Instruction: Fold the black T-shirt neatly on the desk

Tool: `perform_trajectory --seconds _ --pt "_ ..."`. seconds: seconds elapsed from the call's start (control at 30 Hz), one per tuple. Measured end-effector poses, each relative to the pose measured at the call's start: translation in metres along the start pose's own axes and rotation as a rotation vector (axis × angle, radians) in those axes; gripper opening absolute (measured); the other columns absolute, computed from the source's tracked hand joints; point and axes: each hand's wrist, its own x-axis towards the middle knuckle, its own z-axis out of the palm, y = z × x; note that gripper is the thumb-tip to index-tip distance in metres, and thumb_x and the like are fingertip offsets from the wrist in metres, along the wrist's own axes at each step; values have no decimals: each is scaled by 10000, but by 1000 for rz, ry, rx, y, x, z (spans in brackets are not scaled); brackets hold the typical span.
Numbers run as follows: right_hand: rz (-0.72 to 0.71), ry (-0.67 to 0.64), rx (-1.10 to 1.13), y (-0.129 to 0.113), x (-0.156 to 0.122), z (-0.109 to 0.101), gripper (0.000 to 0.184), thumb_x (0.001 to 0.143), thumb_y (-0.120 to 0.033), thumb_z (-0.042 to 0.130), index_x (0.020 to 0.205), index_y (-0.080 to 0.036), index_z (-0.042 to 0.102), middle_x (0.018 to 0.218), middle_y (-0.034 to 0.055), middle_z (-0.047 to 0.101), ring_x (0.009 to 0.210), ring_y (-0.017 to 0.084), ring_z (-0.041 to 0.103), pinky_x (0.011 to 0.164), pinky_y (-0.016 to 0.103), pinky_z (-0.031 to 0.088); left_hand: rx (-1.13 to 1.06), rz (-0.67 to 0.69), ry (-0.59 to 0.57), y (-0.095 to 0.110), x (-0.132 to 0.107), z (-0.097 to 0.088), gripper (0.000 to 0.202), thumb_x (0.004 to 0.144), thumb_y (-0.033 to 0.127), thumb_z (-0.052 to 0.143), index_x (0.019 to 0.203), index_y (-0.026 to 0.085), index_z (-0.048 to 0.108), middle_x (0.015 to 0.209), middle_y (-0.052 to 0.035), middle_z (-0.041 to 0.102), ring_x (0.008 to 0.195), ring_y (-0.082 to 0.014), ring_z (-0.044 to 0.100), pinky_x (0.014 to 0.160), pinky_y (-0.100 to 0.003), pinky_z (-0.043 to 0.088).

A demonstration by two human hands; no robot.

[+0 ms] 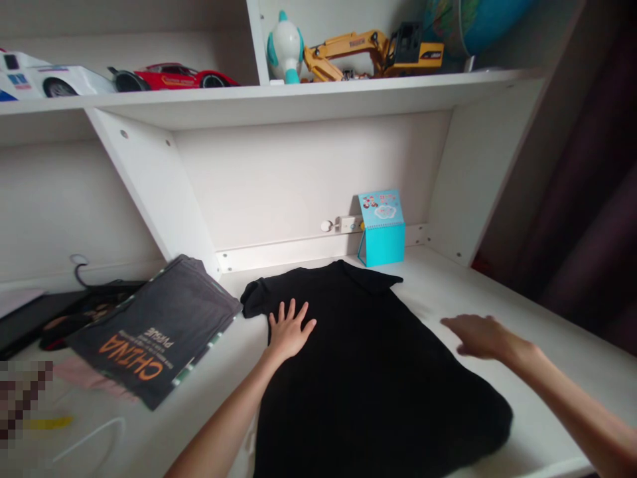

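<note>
The black shirt (378,372) lies spread out flat on the white desk (547,358), and everything else here is told from where that shirt is. Its collar end points to the back wall and its bottom end comes toward the person.

The left hand (288,332) rests flat on the shirt, on the left side near the short sleeve. Its fingers are spread wide and it holds nothing.

The right hand (478,335) is just past the right edge of the shirt, over the bare desk. Its fingers are straight and close together, pointing at the shirt, and it holds nothing. It looks a bit blurry, so I cannot tell if it touches the desk.

Left of the shirt lies a folded dark grey shirt (159,328) with orange letters on it. It is close to the black sleeve.

Behind the shirt, by the wall, stands a small blue calendar (382,229).

High above the shirt is a shelf (298,96). On it are a red toy car (174,76), a white toy car (44,76), a yellow toy digger (373,53) and a white and teal toy (285,48).
</note>
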Motion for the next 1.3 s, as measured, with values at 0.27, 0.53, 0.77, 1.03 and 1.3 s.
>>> perform_trajectory --seconds 0.27,0.53,0.77,1.03,1.3 --pt "-193 -84 72 -103 48 -4 517 867 -423 386 1306 -160 455 1376 121 395 1248 259 377 1002 367 323 -3 65 5 3 -14 -1 665 826 670 117 1406 349 160 1490 -58 141 1343 -361 69 1006 -612 136" --pt "309 211 45 -89 136 -30 582 894 -354 371 1383 -63 246 1430 300 116 1296 453 115 905 665 174 -21 71 -2 5 -22 -4 662 827 667 121 1406 349 168 1489 -51 141 1344 -357 66 1012 -614 132" --pt "74 295 77 -124 132 -1 339 872 -256 412 1197 -239 509 1269 113 451 1181 272 403 923 380 356 -34 69 -1 5 -23 -3 661 829 663 139 1406 343 177 1487 -58 153 1343 -358 75 1009 -627 117" --pt "223 182 178 -56 174 -13 333 881 -306 498 1183 -165 496 1149 99 527 982 211 547 818 408 462 -60 66 -19 4 -23 -5 664 831 662 148 1408 334 173 1491 -60 132 1344 -359 56 1012 -629 94" --pt "358 244 273 -24 195 -36 343 917 -362 403 1171 -161 514 1081 114 588 950 214 570 804 386 472 -72 68 -24 5 -23 -5 664 829 663 148 1408 337 173 1492 -57 126 1345 -357 50 1011 -634 83"
